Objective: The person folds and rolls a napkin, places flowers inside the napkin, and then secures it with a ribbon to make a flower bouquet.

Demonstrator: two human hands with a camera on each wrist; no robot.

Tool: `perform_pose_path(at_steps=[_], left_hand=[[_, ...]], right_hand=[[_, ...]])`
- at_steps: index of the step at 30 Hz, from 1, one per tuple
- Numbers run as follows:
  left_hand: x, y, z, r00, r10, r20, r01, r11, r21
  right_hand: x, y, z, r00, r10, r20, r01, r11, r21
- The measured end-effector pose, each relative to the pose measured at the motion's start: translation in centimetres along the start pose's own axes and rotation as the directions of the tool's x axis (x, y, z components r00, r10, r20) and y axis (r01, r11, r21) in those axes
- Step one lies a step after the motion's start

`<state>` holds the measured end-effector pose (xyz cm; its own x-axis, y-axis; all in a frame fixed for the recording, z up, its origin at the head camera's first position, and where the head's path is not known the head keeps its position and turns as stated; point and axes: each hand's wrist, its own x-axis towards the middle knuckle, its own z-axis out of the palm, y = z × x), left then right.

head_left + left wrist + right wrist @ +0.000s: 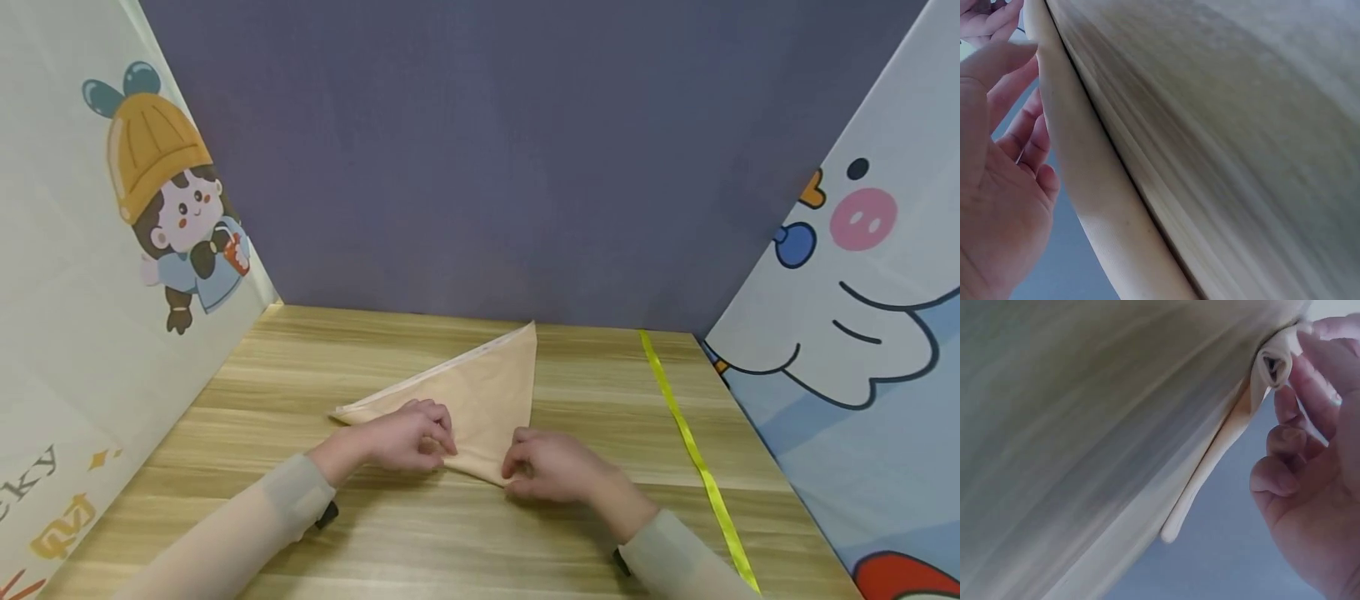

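A peach-coloured cloth (487, 392) lies folded on the wooden table, with one corner pointing to the back wall and another to the left. Its near edge is turned over into a narrow roll. My left hand (408, 435) pinches this edge near its middle, thumb in front and fingers behind. At the near right corner, my right hand (555, 467) holds the roll between thumb and fingertips. The right wrist view shows the coiled end of the cloth (1282, 353) at those fingertips. In the left wrist view the rolled edge (1094, 181) runs away from the left palm.
A yellow tape strip (693, 450) runs along the right side of the wooden table (255, 417). Behind stands a plain purple-grey wall (487, 167). Side panels with cartoon prints, a child in a hat (161, 192) and a white animal (832, 292), flank the table.
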<state>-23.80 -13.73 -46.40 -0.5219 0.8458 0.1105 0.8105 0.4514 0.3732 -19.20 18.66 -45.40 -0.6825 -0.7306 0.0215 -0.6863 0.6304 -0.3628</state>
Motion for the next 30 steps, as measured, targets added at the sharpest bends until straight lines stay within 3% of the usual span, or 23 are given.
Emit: perform_pose_path(at_steps=[7, 13, 23, 27, 30], left_hand=[[-0.2, 0.0, -0.1, 0.999, -0.007, 0.045, 0.007, 1.0, 0.006], [-0.3, 0.3, 0.0, 0.997, -0.037, 0.073, 0.047, 0.991, -0.129], [0.2, 1.1, 0.4, 0.998, 0.017, 0.064, -0.004, 0.979, -0.203], [0.0, 1.3, 0.4, 0.999, -0.029, 0.041, 0.037, 0.975, -0.217], [-0.2, 1.1, 0.6, 0.995, -0.095, 0.044, 0.103, 0.951, -0.291]], right_hand=[[0.2, -0.6, 0.3, 1.0, -0.005, 0.001, 0.005, 0.996, -0.094], [0.0, -0.2, 0.3, 1.0, -0.003, -0.001, 0.003, 0.994, -0.107], [-0.9, 0.7, -0.1, 1.0, -0.021, -0.019, 0.02, 0.996, -0.086], [-0.8, 1.0, -0.3, 1.0, -0.013, 0.0, 0.013, 0.998, -0.055], [-0.6, 1.3, -0.4, 1.0, -0.004, 0.006, 0.005, 0.999, -0.032]])
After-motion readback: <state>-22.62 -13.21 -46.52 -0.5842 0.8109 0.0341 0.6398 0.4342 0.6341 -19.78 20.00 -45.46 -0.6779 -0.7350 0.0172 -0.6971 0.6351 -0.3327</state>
